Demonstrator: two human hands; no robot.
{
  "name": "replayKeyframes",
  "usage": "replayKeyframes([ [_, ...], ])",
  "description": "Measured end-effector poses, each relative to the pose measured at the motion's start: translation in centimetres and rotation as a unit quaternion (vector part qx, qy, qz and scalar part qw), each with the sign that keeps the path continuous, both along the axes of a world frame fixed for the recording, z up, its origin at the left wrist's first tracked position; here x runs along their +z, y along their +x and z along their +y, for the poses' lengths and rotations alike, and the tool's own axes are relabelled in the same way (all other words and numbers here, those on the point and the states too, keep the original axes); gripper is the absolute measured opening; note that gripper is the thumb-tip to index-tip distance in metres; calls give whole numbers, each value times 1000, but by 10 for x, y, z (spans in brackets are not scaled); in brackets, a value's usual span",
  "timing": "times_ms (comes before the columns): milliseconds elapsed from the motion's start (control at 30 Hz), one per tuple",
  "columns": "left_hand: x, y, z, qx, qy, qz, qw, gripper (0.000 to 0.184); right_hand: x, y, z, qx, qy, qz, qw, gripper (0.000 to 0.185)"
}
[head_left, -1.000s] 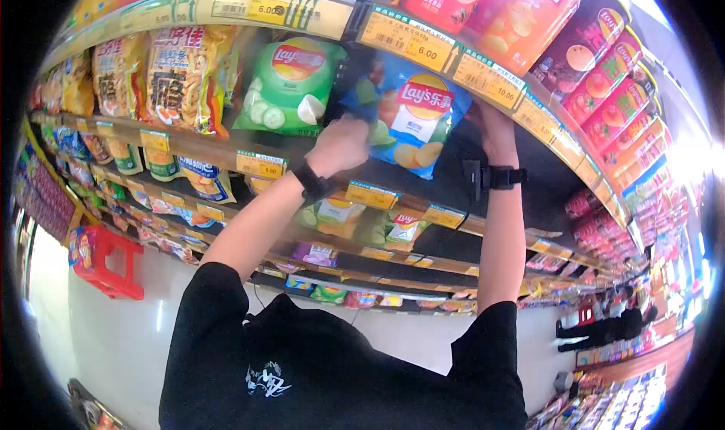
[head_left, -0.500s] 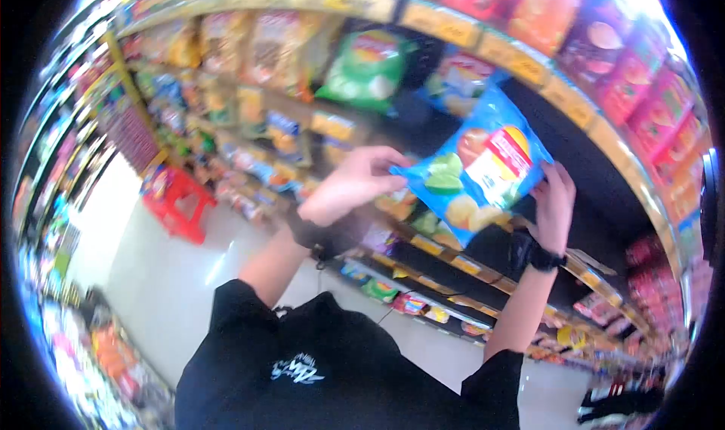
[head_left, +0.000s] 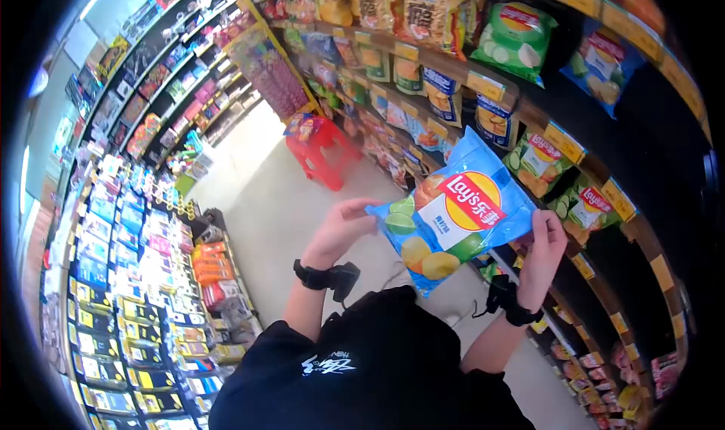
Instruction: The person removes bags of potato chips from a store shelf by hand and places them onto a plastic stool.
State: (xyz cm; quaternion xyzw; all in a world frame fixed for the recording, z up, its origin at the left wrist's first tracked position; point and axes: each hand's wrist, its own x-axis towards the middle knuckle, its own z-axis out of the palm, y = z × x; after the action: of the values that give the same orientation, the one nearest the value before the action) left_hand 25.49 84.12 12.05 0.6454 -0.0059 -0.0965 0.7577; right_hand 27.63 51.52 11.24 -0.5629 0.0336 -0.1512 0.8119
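Dead centre of my view, a bit right of the middle, is the blue Lay's bag, held up in the air between my two hands, so I'll use it as the middle of the clock. My left hand is near 9 o'clock, thumb and fingers clamped together on the bag's corner. My right hand sits around 4 o'clock, fingers clamped on the opposite edge. The printed front faces me, tilted, with the lettering sloping down to the right: limes on it, plus a couple of yellow chips near the bottom.

Both wrists have black straps on, and my black T-shirt with the white print fills 6 to 7 o'clock.

Around that: a green chip bag at about 1 o'clock on the shelf, with another blue bag just past it toward 2, a bit blurry. Lime-printed packs line the lower shelf at 2 to 3. Over at 10 o'clock there's a red stool on the floor with a colourful packet on top.
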Motion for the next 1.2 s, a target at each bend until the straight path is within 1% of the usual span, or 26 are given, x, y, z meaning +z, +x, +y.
replayKeyframes([
  [33, -5, -3, 7, 3, -15, 1, 1000, 35, 3, 1, 11, -2, 9, 8, 1000, 16],
  [67, -11, -3, 11, 7, -27, 4, 1000, 34, -5, 7, 14, 7, 20, 14, 1000, 15],
  [200, -25, -2, 48, 22, -115, 34, 993, 32, -1, 19, 55, 4, 12, 8, 1000, 13],
  [300, -42, 5, 91, 81, -136, 29, 987, 33, 9, 30, 100, 39, 25, -3, 999, 12],
  [333, -39, 4, 108, 99, -151, 8, 984, 28, 12, 33, 120, 51, 24, 3, 998, 11],
  [433, -44, 2, 163, 160, -121, 25, 979, 27, 13, 47, 181, 44, -7, -13, 999, 10],
  [500, -54, -3, 203, 215, -133, 25, 967, 22, -1, 60, 216, 62, -25, -28, 997, 10],
  [567, -66, -11, 239, 270, -150, 28, 951, 17, 1, 59, 257, 104, -70, -31, 992, 10],
  [600, -73, -16, 258, 297, -163, 31, 941, 15, -21, 68, 269, 87, -122, -48, 988, 10],
  [667, -85, -30, 288, 340, -183, 42, 922, 12, -28, 68, 312, 128, -118, -18, 985, 11],
  [700, -87, -37, 305, 353, -185, 47, 916, 10, -33, 71, 331, 149, -100, 6, 984, 11],
  [733, -87, -43, 319, 365, -180, 52, 912, 9, -36, 76, 349, 167, -110, 11, 980, 11],
  [967, -87, -71, 391, 437, -189, 39, 878, 7, -19, 101, 463, 229, -254, -30, 939, 15],
  [1100, -94, -60, 409, 463, -183, 56, 865, 6, -31, 127, 494, 250, -301, -23, 920, 15],
  [1200, -102, -47, 426, 478, -152, 73, 862, 8, -53, 158, 514, 277, -290, 20, 916, 16],
])
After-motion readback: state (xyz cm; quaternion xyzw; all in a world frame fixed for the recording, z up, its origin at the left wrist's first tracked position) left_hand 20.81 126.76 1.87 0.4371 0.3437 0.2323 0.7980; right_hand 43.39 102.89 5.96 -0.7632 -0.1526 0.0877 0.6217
